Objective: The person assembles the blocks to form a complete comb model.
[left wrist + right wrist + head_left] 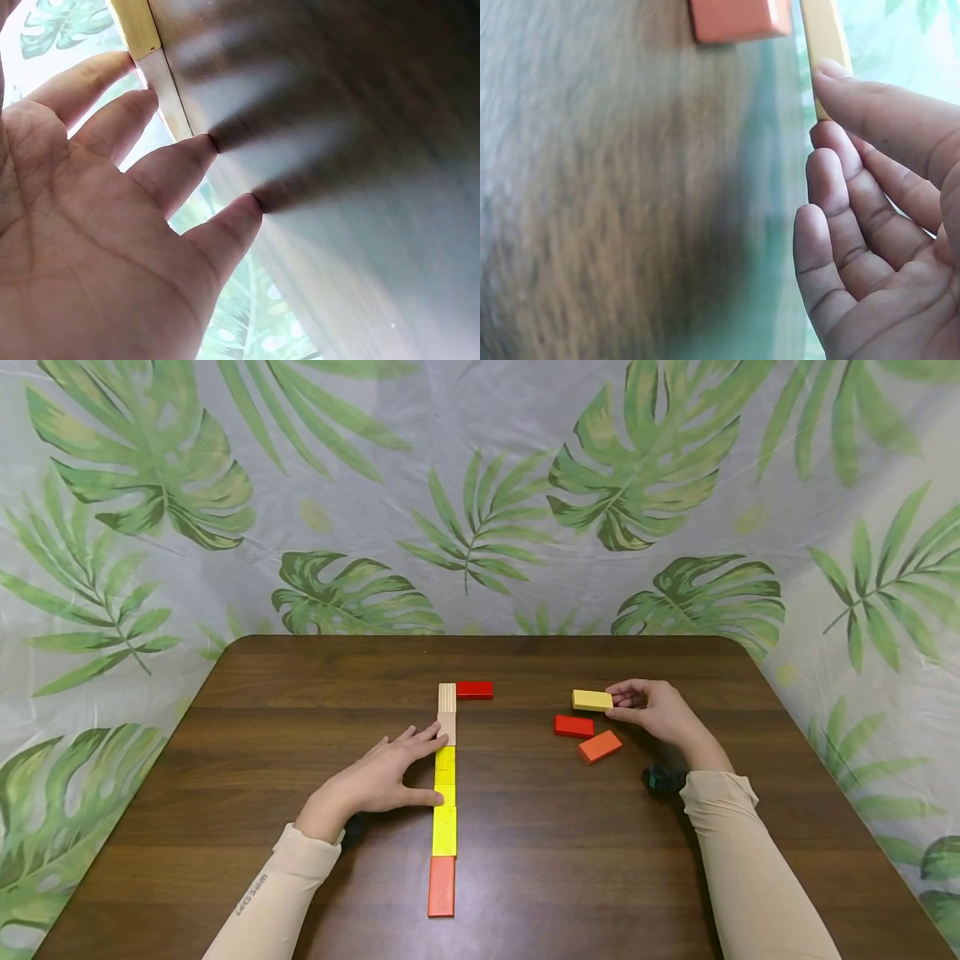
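Observation:
In the head view a straight line of wooden blocks runs toward me: a striped natural block (447,697) at the far end, a plain natural block (447,723), several yellow blocks (445,832), then an orange-red block (442,887) nearest. My left hand (386,772) lies along the line's left side, fingers spread, with index fingertip at the plain block and thumb at a yellow one. In the left wrist view its other fingertips (247,206) rest on the table. My right hand (660,714) pinches a pale yellow block (592,700) by its right end, between thumb and fingers.
A red block (475,691) extends rightward from the line's far end. Below the pale yellow block lie another red block (573,727) and an orange block (600,747). The brown wooden table (337,677) ends at a leaf-print cloth (495,593) behind.

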